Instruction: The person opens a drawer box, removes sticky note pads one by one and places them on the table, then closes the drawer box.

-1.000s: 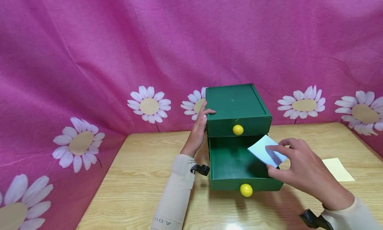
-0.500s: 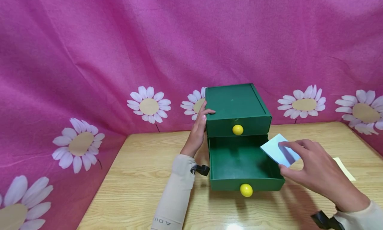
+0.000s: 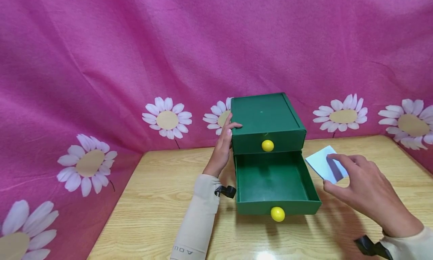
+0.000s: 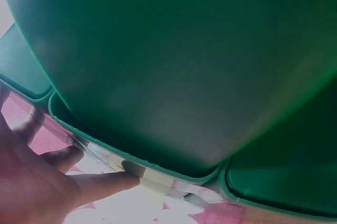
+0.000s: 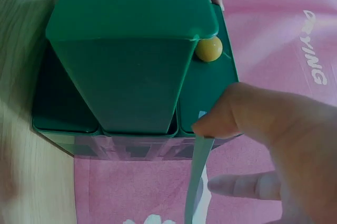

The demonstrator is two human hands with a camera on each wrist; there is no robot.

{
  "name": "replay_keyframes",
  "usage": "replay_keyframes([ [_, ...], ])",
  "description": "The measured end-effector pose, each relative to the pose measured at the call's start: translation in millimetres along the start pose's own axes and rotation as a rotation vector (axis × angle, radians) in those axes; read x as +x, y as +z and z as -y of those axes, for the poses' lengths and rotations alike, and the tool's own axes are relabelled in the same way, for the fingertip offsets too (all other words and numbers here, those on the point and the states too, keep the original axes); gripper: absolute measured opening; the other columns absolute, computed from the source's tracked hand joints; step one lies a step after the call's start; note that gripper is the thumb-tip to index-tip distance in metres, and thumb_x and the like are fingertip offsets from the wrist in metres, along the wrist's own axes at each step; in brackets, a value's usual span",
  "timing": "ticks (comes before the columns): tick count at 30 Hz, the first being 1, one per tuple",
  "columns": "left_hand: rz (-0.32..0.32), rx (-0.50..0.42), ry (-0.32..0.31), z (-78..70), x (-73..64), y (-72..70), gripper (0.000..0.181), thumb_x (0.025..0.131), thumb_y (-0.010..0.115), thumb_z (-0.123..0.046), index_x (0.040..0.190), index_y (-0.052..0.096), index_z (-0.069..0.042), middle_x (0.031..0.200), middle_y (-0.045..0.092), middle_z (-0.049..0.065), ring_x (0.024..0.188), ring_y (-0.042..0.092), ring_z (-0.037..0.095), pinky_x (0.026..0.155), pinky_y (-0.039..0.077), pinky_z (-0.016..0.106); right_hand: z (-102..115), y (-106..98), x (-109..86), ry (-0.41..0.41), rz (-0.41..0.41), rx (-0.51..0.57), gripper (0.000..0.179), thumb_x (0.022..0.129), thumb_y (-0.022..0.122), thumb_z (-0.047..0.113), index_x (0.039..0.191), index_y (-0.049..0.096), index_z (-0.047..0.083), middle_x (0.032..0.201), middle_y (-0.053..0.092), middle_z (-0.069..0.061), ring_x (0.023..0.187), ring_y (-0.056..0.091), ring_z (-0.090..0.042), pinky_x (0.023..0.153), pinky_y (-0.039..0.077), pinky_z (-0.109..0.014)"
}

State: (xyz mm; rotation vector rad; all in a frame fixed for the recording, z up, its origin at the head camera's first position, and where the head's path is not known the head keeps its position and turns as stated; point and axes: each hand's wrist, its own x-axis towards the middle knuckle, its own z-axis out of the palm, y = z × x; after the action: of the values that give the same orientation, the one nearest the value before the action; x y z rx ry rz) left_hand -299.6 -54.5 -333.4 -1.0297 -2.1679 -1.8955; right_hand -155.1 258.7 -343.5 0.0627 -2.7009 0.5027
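A green drawer cabinet (image 3: 265, 115) stands on the table with a drawer (image 3: 250, 208) pulled out below its top one. Nothing lies on the visible floor of that drawer. My left hand (image 3: 220, 151) rests against the cabinet's left side, one finger over the top edge; in the left wrist view its fingers (image 4: 108, 184) lie along the side wall. To the right of the drawer, my right hand (image 3: 370, 190) pinches a light blue sticky-note pad (image 3: 321, 164) between thumb and fingers. Edge-on in the right wrist view, the pad (image 5: 196, 176) looks thin.
Round yellow knobs (image 3: 277, 214) stick out from the drawer fronts. The wooden table (image 3: 152, 200) runs back to a pink cloth (image 3: 189, 57) printed with daisies. A sliver of yellow paper (image 3: 344, 182) shows by my right hand, the remainder hidden.
My right hand has carried the blue pad rightward from over the open drawer to beside it, covering the yellow paper. The left hand and drawer have stayed put.
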Motion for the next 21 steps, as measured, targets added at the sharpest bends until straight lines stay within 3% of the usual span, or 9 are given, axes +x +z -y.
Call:
replay_keyframes([
  [8,-0.005,-0.013,0.002,0.6,-0.6,0.1,0.042,0.107,0.02,-0.025,0.136,0.042,-0.005,0.162,0.004,0.003,0.146,0.009,0.017,0.109,0.031,0.05,-0.4,3.7,3.6,0.067,0.054,-0.021,0.079,0.071,0.078,0.045,0.132,0.049,0.004,0.114,0.047,-0.035,0.089,0.044,-0.048,0.057,0.048,-0.056],
  [21,-0.001,-0.015,0.01,0.8,1.0,0.7,0.042,0.107,0.02,-0.023,0.137,0.041,-0.004,0.162,0.003,0.005,0.146,0.008,0.018,0.109,0.029,0.054,-8.2,7.2,5.9,0.112,0.092,-0.051,0.079,0.074,0.073,0.052,0.131,0.049,0.002,0.11,0.048,-0.035,0.087,0.046,-0.047,0.059,0.046,-0.058],
])
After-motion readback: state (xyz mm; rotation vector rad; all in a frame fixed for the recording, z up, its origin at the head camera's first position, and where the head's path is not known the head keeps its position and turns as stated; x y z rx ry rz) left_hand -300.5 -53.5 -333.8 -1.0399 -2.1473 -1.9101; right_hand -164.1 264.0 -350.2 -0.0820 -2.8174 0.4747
